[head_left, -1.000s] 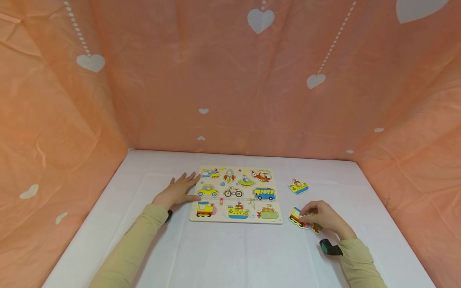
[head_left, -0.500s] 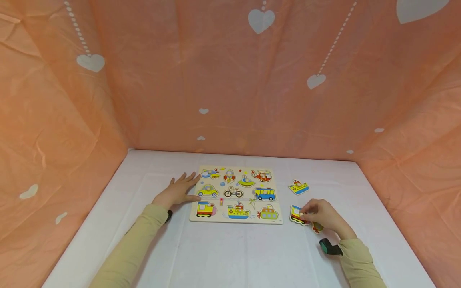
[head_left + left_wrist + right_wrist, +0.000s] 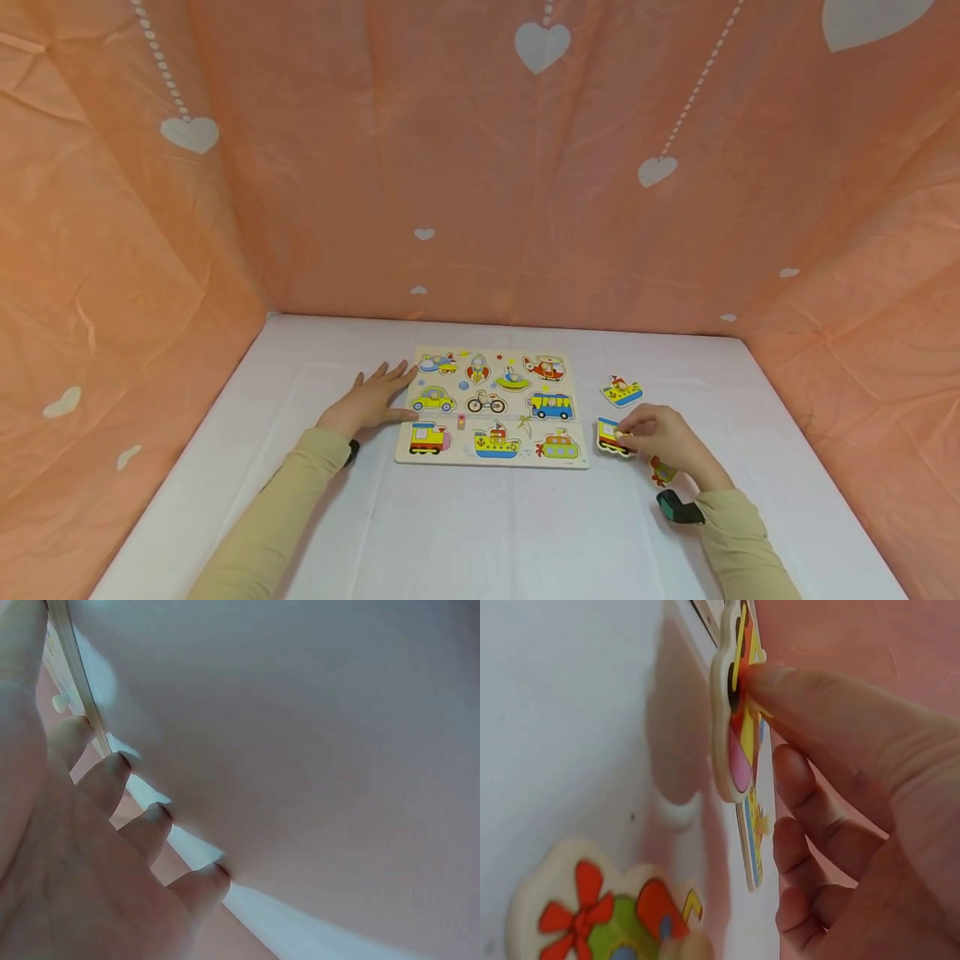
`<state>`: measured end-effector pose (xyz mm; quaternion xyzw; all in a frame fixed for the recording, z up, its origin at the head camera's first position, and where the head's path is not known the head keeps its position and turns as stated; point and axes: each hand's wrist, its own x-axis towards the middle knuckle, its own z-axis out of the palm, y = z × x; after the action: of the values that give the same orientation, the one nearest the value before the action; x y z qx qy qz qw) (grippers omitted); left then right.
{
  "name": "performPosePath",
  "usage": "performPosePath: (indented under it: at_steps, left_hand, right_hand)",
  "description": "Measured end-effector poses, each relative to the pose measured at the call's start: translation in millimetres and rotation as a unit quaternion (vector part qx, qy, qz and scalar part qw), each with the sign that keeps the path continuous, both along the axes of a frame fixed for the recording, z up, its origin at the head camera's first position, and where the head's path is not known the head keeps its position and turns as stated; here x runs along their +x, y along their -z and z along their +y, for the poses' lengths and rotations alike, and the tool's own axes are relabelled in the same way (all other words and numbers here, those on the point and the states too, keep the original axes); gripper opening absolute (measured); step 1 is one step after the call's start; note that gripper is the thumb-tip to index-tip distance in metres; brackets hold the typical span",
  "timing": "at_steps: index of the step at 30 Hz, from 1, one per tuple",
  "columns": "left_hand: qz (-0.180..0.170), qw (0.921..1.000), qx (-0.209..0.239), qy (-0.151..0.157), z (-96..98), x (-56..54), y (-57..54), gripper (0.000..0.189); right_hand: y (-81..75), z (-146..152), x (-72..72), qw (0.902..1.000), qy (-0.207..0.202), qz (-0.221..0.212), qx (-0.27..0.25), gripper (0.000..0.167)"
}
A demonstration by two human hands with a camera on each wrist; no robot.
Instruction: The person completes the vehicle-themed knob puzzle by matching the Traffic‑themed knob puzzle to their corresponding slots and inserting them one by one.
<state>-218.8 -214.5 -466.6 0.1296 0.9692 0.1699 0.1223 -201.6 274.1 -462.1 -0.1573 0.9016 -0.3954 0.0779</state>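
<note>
My right hand (image 3: 667, 437) pinches the knob of a train puzzle piece (image 3: 612, 437) between thumb and fingers. In the right wrist view the train piece (image 3: 739, 712) is raised off the white tabletop, with its shadow beside it. My left hand (image 3: 367, 402) lies at the left edge of the wooden peg puzzle board (image 3: 491, 459), fingers spread and thumb touching the edge. Pieces with knobs, such as a car and a bus, sit in the upper two rows. Along the bottom row show printed train, ship and submarine pictures. Left wrist view: fingertips (image 3: 154, 814) meet board and table.
A ship piece (image 3: 622, 390) lies on the white table (image 3: 480, 533) right of the board, just beyond the right hand. Nearer the right wrist lies a submarine piece (image 3: 622, 915). Peach cloth walls (image 3: 480, 167) with hearts enclose the table at the back and sides.
The train piece has been lifted and carried a little left and away from me in the right hand, uncovering more of the submarine piece. My left hand stays at the board.
</note>
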Motion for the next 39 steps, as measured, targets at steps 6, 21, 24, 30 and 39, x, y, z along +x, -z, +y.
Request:
performPosePath:
  at_steps: [6,21,24,30,39]
  left_hand:
    - [0.000,1.0000,0.002,0.002,0.7,0.1,-1.6,0.094]
    - [0.000,1.0000,0.003,0.006,-1.3,-0.8,-2.5,0.093]
    - [0.001,1.0000,0.003,0.008,-1.5,-1.6,-1.5,0.093]
    - [0.009,0.9999,0.003,0.010,-3.0,-3.6,0.7,0.092]
    - [0.006,1.0000,0.002,0.006,-3.1,-3.4,-0.2,0.092]
  right_hand:
    - [0.2,-10.1,-5.2,0.9999,-0.010,0.012,0.002,0.014]
    - [-6.1,-61.2,-13.9,0.9987,-0.047,0.003,-0.020,0.011]
    - [-6.4,-68.8,-15.5,0.9978,-0.060,0.000,-0.029,0.011]
    - [-3.9,-83.3,-18.0,0.9956,-0.085,0.027,-0.028,0.012]
    - [-4.8,-109.5,-22.0,0.9897,-0.133,0.045,-0.027,0.010]
